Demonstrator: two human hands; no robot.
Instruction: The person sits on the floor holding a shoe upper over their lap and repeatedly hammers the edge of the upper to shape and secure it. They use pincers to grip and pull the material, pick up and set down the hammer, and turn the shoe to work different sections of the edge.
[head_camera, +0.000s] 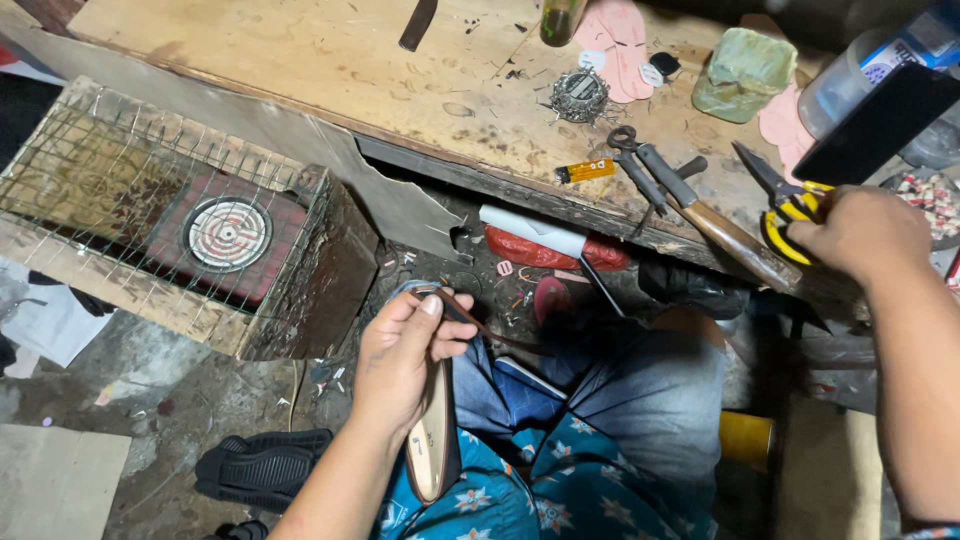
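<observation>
Scarred plywood bench (330, 60) is strewn with tools; a tan shoe (432, 440) is gripped by the left hand (405, 365), yellow-handled scissors (785, 205) clasped by the right hand (860, 235).

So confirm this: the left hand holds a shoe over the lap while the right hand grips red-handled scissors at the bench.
Not quite. In the head view the scissors in the right hand have yellow handles, not red. The rest stands: the left hand holds a shoe over the lap, by the bench.

The person wears blue jeans (640, 400) and a teal flower-print shirt (560, 490), forearms bare.
</observation>
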